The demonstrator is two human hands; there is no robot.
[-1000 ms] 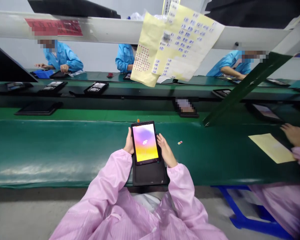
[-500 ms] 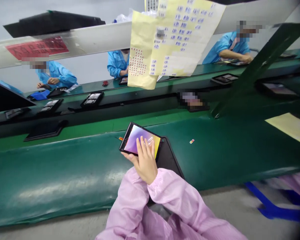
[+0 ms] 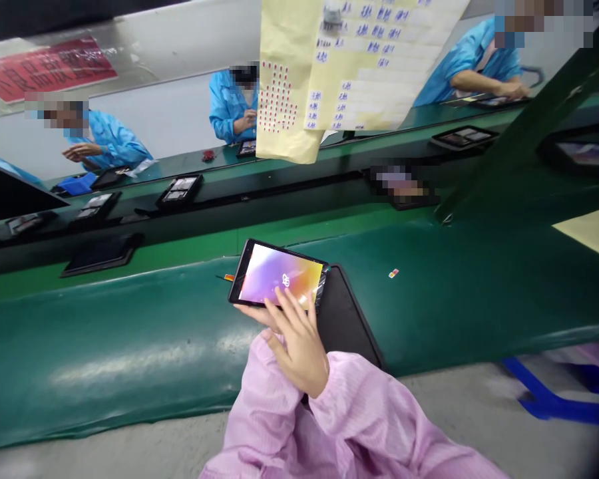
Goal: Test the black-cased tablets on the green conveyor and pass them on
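Note:
A tablet (image 3: 264, 271) with a lit purple-to-yellow screen and a white mark on it is held tilted above the bench. My left hand (image 3: 258, 315) grips its lower edge from beneath; most of its fingers are hidden under the tablet. Over the lower part of the screen, my right hand (image 3: 302, 342) is spread open, fingertips at the glass; whether they touch, I cannot tell. A black tray (image 3: 347, 319) lies partly under the tablet on the right. An orange tab (image 3: 228, 277) sticks out past the tablet's left end.
The green bench mat (image 3: 144, 332) carries a small coloured sticker (image 3: 394, 273) and a yellow sheet (image 3: 594, 233). Beyond runs a line with several black trays, one of them (image 3: 180, 191) holding a device. Yellow papers (image 3: 289, 86) hang overhead. A green post (image 3: 504, 133) slants at right. Co-workers in blue sit opposite.
My right hand has slid down the screen toward the tablet's lower edge, uncovering more of the display. A white mark now shows on the screen. The camera view has shifted slightly.

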